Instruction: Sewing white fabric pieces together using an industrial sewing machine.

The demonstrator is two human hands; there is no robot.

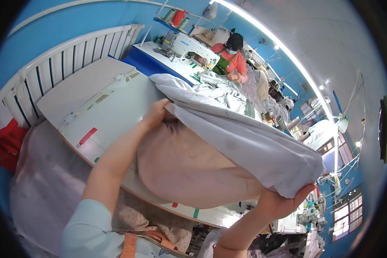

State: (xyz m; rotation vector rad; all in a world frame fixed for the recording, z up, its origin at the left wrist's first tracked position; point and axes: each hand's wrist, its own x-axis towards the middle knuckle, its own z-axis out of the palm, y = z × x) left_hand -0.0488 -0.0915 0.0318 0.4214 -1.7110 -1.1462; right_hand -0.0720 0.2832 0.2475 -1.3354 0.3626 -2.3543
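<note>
Spanning the gap between the two hands, a pale lilac fabric panel [245, 144] lies directly in front of the person, over the white counter [129, 105]. Its long axis slants from the upper left, on the far side, to the lower right, on the near side, so the two grips sit at unequal reach: the left hand [156, 115] is farther out, the right hand [281, 205] closer to the body and well apart from it. The left hand is closed on the edge near the left end, with a folded stretch of cloth running past it toward the far side. The right hand grasps the lower right corner; some of its fingers are hidden by the cloth, so their exact hold cannot be told. Between the hands the upper layer forms a long pale band, and below it a pinkish-beige face sags toward the person's side of the counter. How much of that sag touches the counter is unclear. Beyond the fabric's far edge are a crumpled white cloth [223, 93], a white sewing machine [191, 46] and a seated co-worker [232, 60]. A red strip [88, 136] marks the counter, left of the left forearm.
</note>
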